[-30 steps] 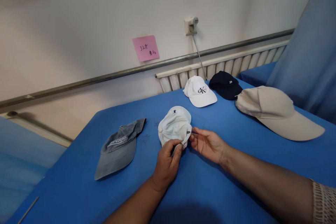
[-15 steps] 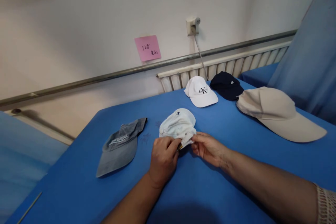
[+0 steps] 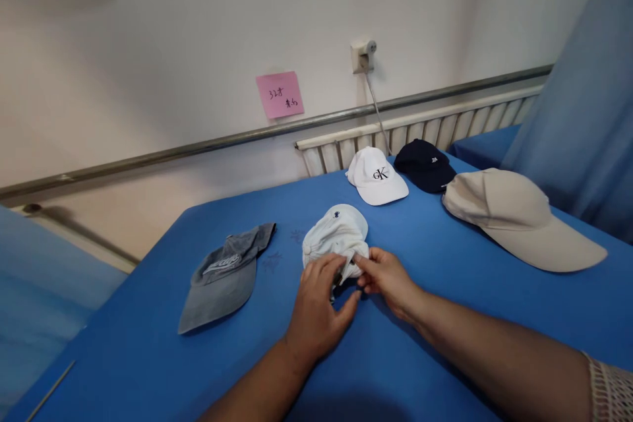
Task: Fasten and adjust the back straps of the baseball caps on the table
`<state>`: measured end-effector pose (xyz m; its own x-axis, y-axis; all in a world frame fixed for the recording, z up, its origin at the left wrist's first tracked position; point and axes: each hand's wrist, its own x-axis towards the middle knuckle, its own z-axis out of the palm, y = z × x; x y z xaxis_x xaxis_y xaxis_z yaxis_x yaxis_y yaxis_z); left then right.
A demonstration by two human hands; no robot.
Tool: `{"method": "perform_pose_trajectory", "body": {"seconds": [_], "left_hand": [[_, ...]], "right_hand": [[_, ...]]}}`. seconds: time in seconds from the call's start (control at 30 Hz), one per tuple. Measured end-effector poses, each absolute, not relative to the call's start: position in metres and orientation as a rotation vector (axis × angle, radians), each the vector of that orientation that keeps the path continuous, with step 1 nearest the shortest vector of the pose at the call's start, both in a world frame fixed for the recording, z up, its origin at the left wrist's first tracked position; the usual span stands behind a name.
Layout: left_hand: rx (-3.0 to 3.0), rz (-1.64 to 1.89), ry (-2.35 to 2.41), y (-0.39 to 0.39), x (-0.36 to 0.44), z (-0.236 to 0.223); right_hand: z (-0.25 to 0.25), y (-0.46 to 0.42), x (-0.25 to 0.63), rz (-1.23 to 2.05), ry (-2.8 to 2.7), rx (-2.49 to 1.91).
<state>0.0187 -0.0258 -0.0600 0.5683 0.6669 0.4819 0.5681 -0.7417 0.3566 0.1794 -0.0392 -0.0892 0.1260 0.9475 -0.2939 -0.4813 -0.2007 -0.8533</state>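
Note:
A pale blue baseball cap (image 3: 330, 229) with a small dark emblem lies on the blue table, its back strap and opening toward me. My right hand (image 3: 390, 280) pinches the strap end on the right side between thumb and fingers. At the left of the opening, my left hand (image 3: 319, 310) rests its fingertips against the cap, with the thumb spread well away from them. The buckle area between my hands is partly hidden by my left fingers. Left of the cap lies a grey baseball cap (image 3: 222, 287) with white lettering.
Behind are a white cap (image 3: 373, 188) with black letters, a navy cap (image 3: 426, 168) and a large beige cap (image 3: 514, 217). A thin stick (image 3: 50, 390) lies front left. A radiator (image 3: 435, 125) and metal rail (image 3: 208, 146) run along the wall; blue curtains (image 3: 578, 99) hang at the sides.
My left thumb has come off the cap and opened away from the fingers, which have moved slightly right. My right hand keeps its pinch, its thumb now further over the strap.

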Motion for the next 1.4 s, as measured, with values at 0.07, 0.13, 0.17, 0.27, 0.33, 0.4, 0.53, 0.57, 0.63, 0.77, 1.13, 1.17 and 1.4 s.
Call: {"method": "perform_pose_trajectory", "body": {"seconds": [0.07, 0.13, 0.17, 0.27, 0.33, 0.4, 0.53, 0.57, 0.63, 0.77, 1.13, 1.17, 1.4], "left_hand": [[2.598, 0.928, 1.029, -0.027, 0.021, -0.064], [2.588, 0.947, 1.005, -0.023, 0.021, -0.068], [2.591, 0.956, 0.990, -0.021, 0.020, -0.070], [2.603, 0.973, 0.978, -0.014, 0.015, -0.073], [2.616, 0.960, 1.000, -0.012, 0.012, -0.073], [2.631, 0.949, 1.018, -0.011, 0.011, -0.073], [2.664, 0.936, 1.003, -0.012, 0.014, -0.073], [2.669, 0.928, 1.001, -0.012, 0.015, -0.074], [2.675, 0.915, 1.002, -0.013, 0.017, -0.075], [2.682, 0.892, 1.012, -0.013, 0.020, -0.076], [2.354, 0.863, 1.077, -0.011, 0.020, -0.080], [2.312, 0.860, 1.108, -0.011, 0.020, -0.080], [1.953, 0.860, 1.326, -0.010, 0.025, -0.083]], "right_hand": [[-0.089, -0.040, 0.177, 1.434, -0.605, -1.097], [-0.089, -0.041, 0.176, 1.433, -0.605, -1.085], [-0.089, -0.042, 0.175, 1.433, -0.605, -1.074], [-0.089, -0.043, 0.175, 1.428, -0.620, -1.034], [-0.089, -0.043, 0.175, 1.402, -0.643, -1.034], [-0.089, -0.043, 0.176, 1.355, -0.662, -1.062], [-0.090, -0.041, 0.175, 1.301, -0.622, -1.123], [-0.090, -0.041, 0.175, 1.297, -0.592, -1.135], [-0.089, -0.041, 0.174, 1.277, -0.529, -1.146], [-0.090, -0.041, 0.172, 1.236, -0.492, -1.111], [-0.092, -0.036, 0.178, 1.213, -0.717, -1.252], [-0.092, -0.036, 0.178, 1.211, -0.725, -1.267], [-0.088, -0.036, 0.176, 1.224, -0.729, -1.303]]}}
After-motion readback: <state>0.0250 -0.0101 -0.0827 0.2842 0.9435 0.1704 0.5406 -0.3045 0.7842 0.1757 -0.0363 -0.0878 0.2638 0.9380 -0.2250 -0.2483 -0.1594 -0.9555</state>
